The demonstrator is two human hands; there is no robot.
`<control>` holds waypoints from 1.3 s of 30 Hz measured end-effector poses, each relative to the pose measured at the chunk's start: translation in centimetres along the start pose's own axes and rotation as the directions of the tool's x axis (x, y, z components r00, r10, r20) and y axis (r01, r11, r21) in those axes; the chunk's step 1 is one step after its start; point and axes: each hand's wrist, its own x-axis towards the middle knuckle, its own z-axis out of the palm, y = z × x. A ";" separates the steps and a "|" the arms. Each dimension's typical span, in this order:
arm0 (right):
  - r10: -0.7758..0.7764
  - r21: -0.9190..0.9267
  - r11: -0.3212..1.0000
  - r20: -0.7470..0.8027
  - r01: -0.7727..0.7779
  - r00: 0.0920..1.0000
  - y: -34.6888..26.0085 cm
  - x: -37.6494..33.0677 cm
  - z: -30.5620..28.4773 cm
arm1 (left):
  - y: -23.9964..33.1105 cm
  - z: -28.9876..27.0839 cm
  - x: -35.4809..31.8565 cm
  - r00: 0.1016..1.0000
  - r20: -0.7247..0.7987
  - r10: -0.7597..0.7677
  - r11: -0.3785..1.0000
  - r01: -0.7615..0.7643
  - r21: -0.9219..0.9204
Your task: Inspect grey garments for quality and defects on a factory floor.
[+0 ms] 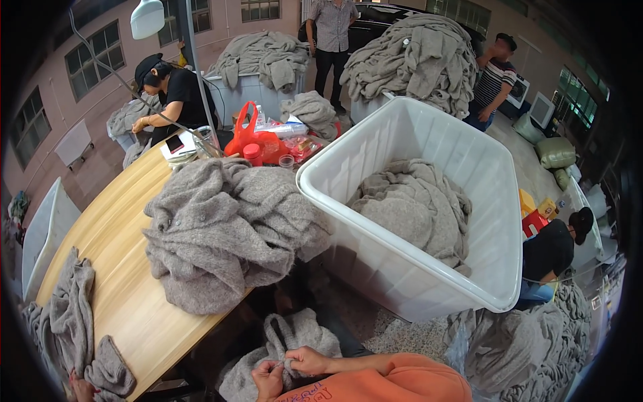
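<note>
At the bottom centre of the frame, the left hand and the right hand both pinch a fold of a grey knitted garment that lies in the person's lap, fingers closed tight on a small spot of the fabric, held close as if for fine work on the knit. An orange sleeve runs in from the lower right.

Just above, a heap of the same grey knitwear sits on the wooden tabletop, within reach of the lap. Another grey piece hangs over the tabletop's lower left edge. To the right stands a large white plastic tub, tilted toward the person, with more grey garments inside.

At the tabletop's far end, upper centre, are a red plastic bag, a small red-capped jar and clear wrapped packets. A white lamp hangs at the upper left. Other people work among further grey piles along the top and right.
</note>
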 end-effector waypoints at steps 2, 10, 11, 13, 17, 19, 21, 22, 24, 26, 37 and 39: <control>0.003 -0.018 1.000 -0.031 -0.004 1.000 -0.6 -0.1 0.2 | -0.1 0.0 0.1 0.998 -0.020 0.052 0.997 -0.051 0.062; -0.377 -0.493 0.843 -0.252 0.217 0.891 0.7 1.2 0.6 | -0.5 1.0 1.5 0.725 0.133 0.676 0.589 -0.639 0.495; -0.380 -0.547 0.810 -0.210 0.214 0.901 0.9 1.4 0.5 | -0.5 1.3 1.7 0.737 0.131 0.663 0.593 -0.623 0.510; -0.376 -0.672 0.719 -0.161 0.177 0.913 1.1 1.5 0.0 | -0.4 1.7 1.9 0.818 0.065 0.571 0.721 -0.538 0.436; -0.424 -0.672 0.702 -0.126 0.237 0.897 1.0 0.8 -0.9 | -0.3 1.8 2.6 0.998 0.059 0.022 0.988 -0.031 0.153; -0.417 -0.712 0.666 -0.107 0.224 0.902 1.2 0.0 -1.0 | -0.4 1.4 2.6 0.958 0.194 -0.212 0.977 0.207 0.043; -0.438 -0.686 0.692 -0.155 0.222 0.886 1.5 -0.2 -1.1 | -0.7 0.9 2.5 0.874 0.335 -0.352 0.929 0.371 0.009; -0.442 -0.677 0.706 -0.195 0.206 0.876 1.8 -0.3 -1.2 | -0.9 0.6 2.5 0.864 0.355 -0.357 0.934 0.337 0.118; -0.523 -0.648 0.718 -0.263 0.254 0.810 2.2 -0.3 -1.5 | -1.2 -0.4 2.4 0.914 0.367 -0.172 0.966 0.082 0.247; -0.496 -0.657 0.727 -0.300 0.201 0.815 2.5 -0.5 -2.2 | -1.2 -2.0 2.4 0.934 0.350 -0.069 0.921 -0.075 0.383; -0.192 -0.406 0.874 0.218 0.268 0.957 0.7 0.2 -0.6 | 0.5 -1.4 0.0 0.960 0.277 0.038 0.890 -0.158 0.427; -0.153 -0.438 0.866 0.229 0.242 0.961 0.9 0.5 -0.4 | 0.4 -1.4 0.4 0.964 0.259 -0.067 0.888 -0.061 0.456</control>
